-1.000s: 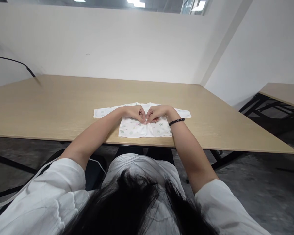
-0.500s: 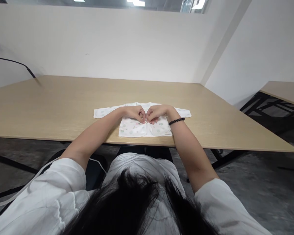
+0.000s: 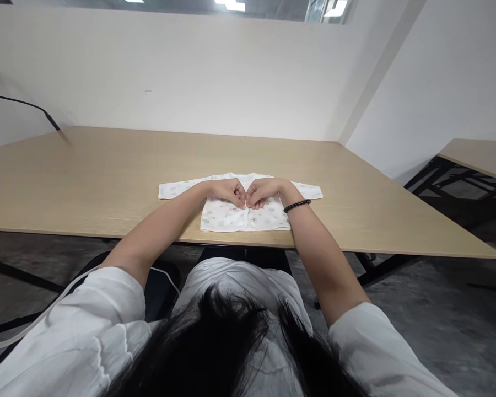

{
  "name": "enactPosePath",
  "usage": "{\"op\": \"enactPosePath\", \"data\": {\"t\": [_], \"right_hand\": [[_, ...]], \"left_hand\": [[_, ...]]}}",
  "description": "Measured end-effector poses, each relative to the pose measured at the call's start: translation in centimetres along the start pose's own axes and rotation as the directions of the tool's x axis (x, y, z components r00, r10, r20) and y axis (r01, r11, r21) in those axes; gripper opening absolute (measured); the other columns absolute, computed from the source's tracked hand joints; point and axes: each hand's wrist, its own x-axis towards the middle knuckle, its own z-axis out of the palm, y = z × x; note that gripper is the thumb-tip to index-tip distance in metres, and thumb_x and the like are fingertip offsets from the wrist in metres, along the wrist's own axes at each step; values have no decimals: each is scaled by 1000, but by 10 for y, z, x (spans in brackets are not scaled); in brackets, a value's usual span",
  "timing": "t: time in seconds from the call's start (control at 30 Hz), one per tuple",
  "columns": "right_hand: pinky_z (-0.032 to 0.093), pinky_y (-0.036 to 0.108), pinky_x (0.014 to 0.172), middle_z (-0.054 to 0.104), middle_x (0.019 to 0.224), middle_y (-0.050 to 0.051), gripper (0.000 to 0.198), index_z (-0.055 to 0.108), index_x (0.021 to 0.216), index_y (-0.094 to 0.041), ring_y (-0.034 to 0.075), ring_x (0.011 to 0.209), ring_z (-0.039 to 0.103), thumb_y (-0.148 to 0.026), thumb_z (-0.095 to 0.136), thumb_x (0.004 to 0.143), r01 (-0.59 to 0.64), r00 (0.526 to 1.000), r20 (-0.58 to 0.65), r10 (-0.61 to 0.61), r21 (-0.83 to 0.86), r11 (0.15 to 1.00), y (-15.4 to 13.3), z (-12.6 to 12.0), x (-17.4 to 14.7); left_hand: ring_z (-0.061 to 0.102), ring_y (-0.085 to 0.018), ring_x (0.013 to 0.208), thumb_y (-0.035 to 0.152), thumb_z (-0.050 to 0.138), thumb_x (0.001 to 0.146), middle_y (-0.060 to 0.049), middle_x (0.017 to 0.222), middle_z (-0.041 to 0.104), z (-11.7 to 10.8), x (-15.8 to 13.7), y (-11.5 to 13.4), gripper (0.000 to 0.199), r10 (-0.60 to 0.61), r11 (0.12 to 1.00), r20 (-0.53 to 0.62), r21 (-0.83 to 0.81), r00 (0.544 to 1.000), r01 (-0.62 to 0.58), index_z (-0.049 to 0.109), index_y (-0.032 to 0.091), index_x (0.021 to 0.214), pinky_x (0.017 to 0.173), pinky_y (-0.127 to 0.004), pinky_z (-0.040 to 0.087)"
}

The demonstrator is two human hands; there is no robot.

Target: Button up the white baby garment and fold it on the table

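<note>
A small white long-sleeved shirt (image 3: 223,216) with a faint coloured print lies spread on the table, its sleeves stretched out to both sides and its front opening facing up. My left hand (image 3: 230,191) pinches the left front edge at the middle of the shirt. Right beside it, my right hand (image 3: 263,192) pinches the other front edge, with fingertips nearly touching those of the left. A dark beaded bracelet (image 3: 297,205) circles my right wrist. The exact bit of cloth or fastener between the fingertips is hidden.
The wooden table (image 3: 119,160) reaches back to a white wall (image 3: 231,77). A black cable (image 3: 20,101) hangs at the far left. Another table (image 3: 479,157) with a black frame stands at the right. Part of a dark chair (image 3: 161,289) shows below the front edge.
The two front edges of the shirt have come together; the gap below my hands has narrowed. Both hands stay in almost the same place.
</note>
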Motion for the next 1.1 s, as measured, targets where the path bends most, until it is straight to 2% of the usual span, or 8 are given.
{"op": "enactPosePath", "data": {"t": [0.17,0.37,0.7,0.9,1.1], "right_hand": [[55,21,62,69,66,1,32,72,74,-12,10,62,63,-28,92,56,6,1000,11,-6,-18,1000,-3,3,0],[52,21,61,66,64,0,29,70,71,-11,9,59,60,-27,90,59,12,1000,9,-12,-35,999,-5,5,-1],[51,22,60,65,64,0,27,69,72,-12,9,58,58,-28,89,61,20,1000,15,-20,-53,998,-4,4,1],[51,22,61,67,66,0,30,72,74,-12,9,61,60,-29,90,58,-3,1000,12,4,-61,998,-2,2,3],[49,22,59,65,62,0,30,71,75,-12,10,60,59,-31,90,59,-18,1000,1,18,-76,997,-3,2,1]], "left_hand": [[44,-10,55,38,86,64,-2,63,62,-2,2,-3,24,3,999,32,-34,999,-2,76,17,72,53,-26,30],[31,-9,48,41,85,66,3,51,45,-4,2,-1,26,-53,998,41,-27,998,54,77,17,72,49,-27,21],[40,-10,54,39,81,67,-1,62,57,-3,1,3,23,-68,998,67,-11,995,69,75,17,73,52,-26,27],[36,-10,51,38,82,65,2,55,48,-2,2,5,24,-83,996,60,-10,995,83,70,17,63,51,-27,26],[37,-10,51,36,81,66,0,58,53,-3,4,2,20,-59,998,83,-9,995,59,71,19,67,51,-27,26]]}}
